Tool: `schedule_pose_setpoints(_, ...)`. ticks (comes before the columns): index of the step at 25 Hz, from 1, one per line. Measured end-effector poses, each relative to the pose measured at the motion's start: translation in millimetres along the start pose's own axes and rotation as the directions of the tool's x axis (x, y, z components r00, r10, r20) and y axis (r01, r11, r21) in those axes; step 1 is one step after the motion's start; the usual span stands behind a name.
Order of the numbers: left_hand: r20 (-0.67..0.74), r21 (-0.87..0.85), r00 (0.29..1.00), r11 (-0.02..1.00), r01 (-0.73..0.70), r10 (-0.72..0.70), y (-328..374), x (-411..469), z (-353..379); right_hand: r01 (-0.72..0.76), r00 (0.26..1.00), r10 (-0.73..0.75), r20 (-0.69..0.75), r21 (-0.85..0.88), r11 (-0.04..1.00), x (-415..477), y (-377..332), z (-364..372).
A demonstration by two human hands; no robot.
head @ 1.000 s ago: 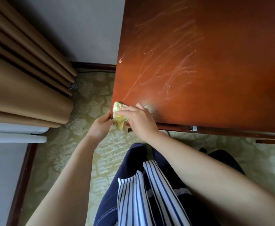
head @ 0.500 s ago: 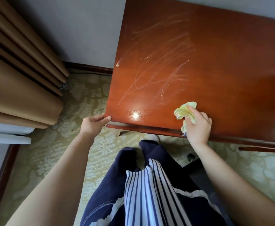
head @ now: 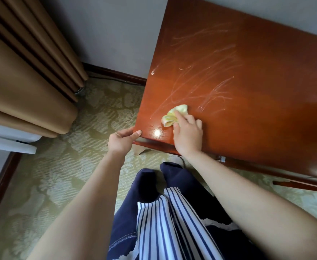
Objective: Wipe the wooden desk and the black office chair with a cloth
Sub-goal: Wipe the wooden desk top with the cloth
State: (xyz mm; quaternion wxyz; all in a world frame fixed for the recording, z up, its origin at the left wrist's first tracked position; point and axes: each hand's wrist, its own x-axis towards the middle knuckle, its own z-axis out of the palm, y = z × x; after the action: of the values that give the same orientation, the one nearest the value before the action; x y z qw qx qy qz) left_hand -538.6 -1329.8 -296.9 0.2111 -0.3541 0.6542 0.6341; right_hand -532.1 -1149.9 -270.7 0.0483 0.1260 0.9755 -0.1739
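Cloth gripped by right hand near corner of desk, itself pinched by left hand; streaks beyond should be overlapped firmly.

Both your arms reach forward. Your left hand pinches the desk corner, thumb on top; your right hand lies palm-down, fingers gripping the cloth.

Nothing readable is showing anywhere; the pale streaks across the glossy reddish-brown wooden desk are forming no letters; the crumpled yellow cloth is carrying no print.
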Motion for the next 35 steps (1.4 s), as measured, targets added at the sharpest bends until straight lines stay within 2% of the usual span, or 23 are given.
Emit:
schedule_pose_setpoints(3,-0.064,-0.052,0.998,0.999,0.002,-0.005,-5,-6,6,0.219,0.969,-0.219,0.111,0.011,0.976,4,-33,12)
schedule_pose_setpoints(5,-0.126,0.041,0.991,0.998,-0.049,0.054,-6,-9,7,0.297,0.942,-0.294,0.16,0.005,0.955,8,-46,16)
schedule_pose_setpoints(7,-0.124,0.217,0.976,0.965,-0.149,0.178,-9,-8,6,0.335,0.927,-0.334,0.172,0.026,0.942,11,-44,15)
schedule_pose_setpoints(9,-0.01,0.468,0.964,0.853,-0.23,0.265,-11,-8,9,0.346,0.922,-0.353,0.163,0.07,0.936,10,-35,13)
schedule_pose_setpoints(12,0.127,0.743,0.933,0.591,-0.314,0.337,-11,-8,14,0.288,0.946,-0.303,0.114,0.135,0.948,4,-27,11)
schedule_pose_setpoints(15,0.299,0.805,0.849,0.364,-0.469,0.435,-5,-2,15,0.257,0.959,-0.27,0.08,0.144,0.956,-2,-12,8)
schedule_pose_setpoints(17,0.373,0.808,0.835,0.3,-0.507,0.404,0,0,19,0.217,0.972,-0.228,0.058,0.149,0.965,-1,9,1)
schedule_pose_setpoints(21,0.336,0.824,0.881,0.349,-0.446,0.334,1,-5,40,0.137,0.991,-0.137,-0.002,0.068,0.988,6,71,-26)
schedule_pose_setpoints(25,0.284,0.848,0.921,0.379,-0.372,0.268,0,-7,52,-0.083,0.996,0.082,-0.031,-0.018,0.996,17,131,-53)
schedule_pose_setpoints(28,0.279,0.843,0.929,0.401,-0.358,0.241,2,-6,55,-0.209,0.977,0.206,-0.048,-0.058,0.976,27,128,-55)
schedule_pose_setpoints(31,0.28,0.844,0.93,0.4,-0.357,0.239,4,-7,55,-0.16,0.987,0.158,-0.042,-0.049,0.986,29,96,-44)
schedule_pose_setpoints(35,0.277,0.839,0.935,0.419,-0.347,0.221,5,-8,55,0.069,0.995,-0.064,0.075,-0.055,0.996,29,46,-31)
